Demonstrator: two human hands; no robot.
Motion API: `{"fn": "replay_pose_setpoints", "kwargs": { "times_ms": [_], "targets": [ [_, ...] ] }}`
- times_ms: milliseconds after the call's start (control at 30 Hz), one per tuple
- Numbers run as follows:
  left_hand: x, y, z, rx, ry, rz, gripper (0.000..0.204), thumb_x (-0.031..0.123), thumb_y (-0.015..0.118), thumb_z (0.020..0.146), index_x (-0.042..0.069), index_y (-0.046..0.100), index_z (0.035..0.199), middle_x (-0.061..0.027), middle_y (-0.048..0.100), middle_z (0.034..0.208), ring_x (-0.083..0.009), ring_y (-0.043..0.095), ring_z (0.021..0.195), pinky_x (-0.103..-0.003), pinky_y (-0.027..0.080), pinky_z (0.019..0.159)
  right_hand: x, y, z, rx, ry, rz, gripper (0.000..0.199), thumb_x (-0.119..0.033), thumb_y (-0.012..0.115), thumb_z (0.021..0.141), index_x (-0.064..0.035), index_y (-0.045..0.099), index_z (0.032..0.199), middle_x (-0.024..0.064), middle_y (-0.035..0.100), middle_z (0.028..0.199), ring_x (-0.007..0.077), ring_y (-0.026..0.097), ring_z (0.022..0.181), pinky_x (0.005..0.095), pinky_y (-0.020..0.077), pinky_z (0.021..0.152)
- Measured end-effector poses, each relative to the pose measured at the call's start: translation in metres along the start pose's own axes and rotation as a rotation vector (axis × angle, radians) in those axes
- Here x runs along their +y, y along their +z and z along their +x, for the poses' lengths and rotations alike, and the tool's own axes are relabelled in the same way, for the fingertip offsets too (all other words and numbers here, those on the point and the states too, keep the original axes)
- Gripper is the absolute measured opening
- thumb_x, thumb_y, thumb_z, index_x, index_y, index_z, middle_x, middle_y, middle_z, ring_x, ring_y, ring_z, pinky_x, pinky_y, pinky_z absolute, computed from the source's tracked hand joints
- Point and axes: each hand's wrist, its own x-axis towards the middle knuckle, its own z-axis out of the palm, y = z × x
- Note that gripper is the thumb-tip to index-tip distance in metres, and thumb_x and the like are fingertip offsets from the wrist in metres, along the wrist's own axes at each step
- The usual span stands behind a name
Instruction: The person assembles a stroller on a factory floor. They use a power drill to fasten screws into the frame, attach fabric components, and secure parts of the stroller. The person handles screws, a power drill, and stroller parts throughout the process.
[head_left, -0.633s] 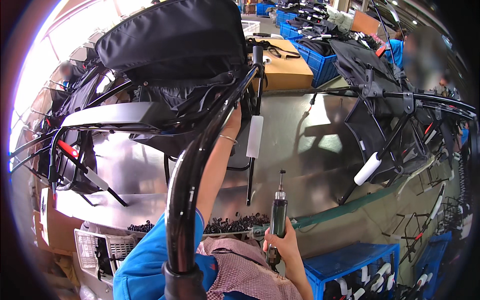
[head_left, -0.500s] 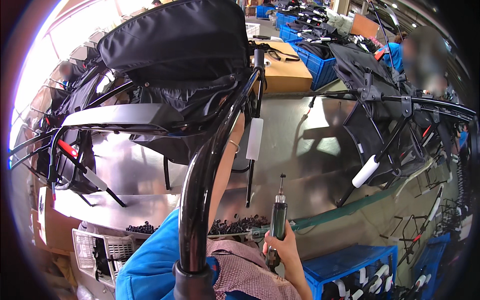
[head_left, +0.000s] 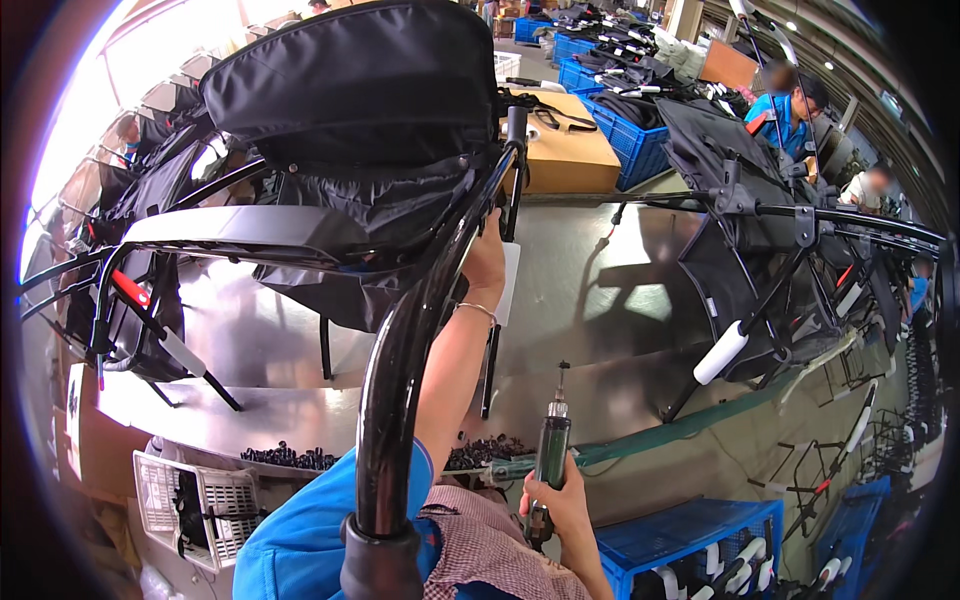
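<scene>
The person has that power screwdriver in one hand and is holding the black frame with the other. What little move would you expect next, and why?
Probably raising the electric screwdriver toward the black frame tube. The right hand holds the tool low, tip upward, well clear of the frame, while the left hand grips the tube high up by the black fabric seat, as if steadying it. The exact screw spot is not visible.

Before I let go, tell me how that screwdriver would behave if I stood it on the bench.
The screwdriver is tall and slim with a thin bit on top, so upright it would probably tip. Its round body looks apt to roll if laid flat on the smooth metal bench. It likely feels stiff and fairly heavy; the right hand wraps it fully.
</scene>
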Motion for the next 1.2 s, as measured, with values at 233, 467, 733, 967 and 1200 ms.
{"fn": "replay_pose_setpoints", "kwargs": {
  "times_ms": [233,467,733,967,1200],
  "targets": [
    [0.004,0.017,0.003,0.045,0.033,0.019,0.009,0.013,0.076,0.072,0.010,0.072,0.079,-0.0039,0.063,0.067,-0.0221,0.060,0.062,-0.034,0.044,0.059,-0.008,0.000,-0.012,0.017,0.017,-0.042,0.040,0.001,0.070,0.072,-0.0021,0.045,0.103,0.0087,0.058,0.076,0.0201,0.061,0.051,0.0317,0.0477,0.046],
    [0.001,0.013,-0.016,-0.033,-0.105,-0.155,0.010,0.008,0.073,0.078,0.004,0.072,0.087,-0.0104,0.070,0.078,-0.0185,0.066,0.068,-0.028,0.050,0.064,-0.007,-0.006,0.007,0.022,0.031,-0.036,0.041,0.001,0.070,0.072,-0.0015,0.044,0.104,0.0090,0.058,0.075,0.0200,0.061,0.050,0.0319,0.0486,0.045],
    [-0.042,-0.016,0.014,-0.252,-0.079,-0.209,0.014,0.008,0.075,0.079,0.002,0.070,0.090,-0.0011,0.066,0.073,-0.0083,0.056,0.063,-0.022,0.045,0.061,-0.056,0.027,0.080,-0.272,-0.144,-0.057,0.061,-0.010,0.078,0.074,0.0017,0.040,0.121,0.0071,0.054,0.077,0.0174,0.058,0.053,0.0316,0.0498,0.045],
    [-0.069,-0.005,0.012,-0.328,-0.552,-0.463,0.017,0.004,0.074,0.079,-0.003,0.069,0.095,-0.0011,0.067,0.086,-0.0072,0.058,0.075,-0.021,0.046,0.071,-0.093,0.066,0.147,-0.359,-0.155,-0.149,0.066,-0.020,0.082,0.073,0.0016,0.041,0.120,0.0047,0.053,0.072,0.0165,0.057,0.046,0.0292,0.0466,0.043],
    [-0.054,-0.009,0.020,-0.283,-1.156,-1.009,0.023,0.000,0.066,0.085,-0.004,0.065,0.108,-0.0077,0.067,0.103,-0.0124,0.062,0.091,-0.025,0.048,0.083,-0.106,0.078,0.164,-0.337,-0.096,-0.129,0.065,-0.026,0.084,0.070,0.0000,0.045,0.114,0.0053,0.055,0.073,0.0155,0.057,0.046,0.0288,0.0456,0.040]
  ]
}}
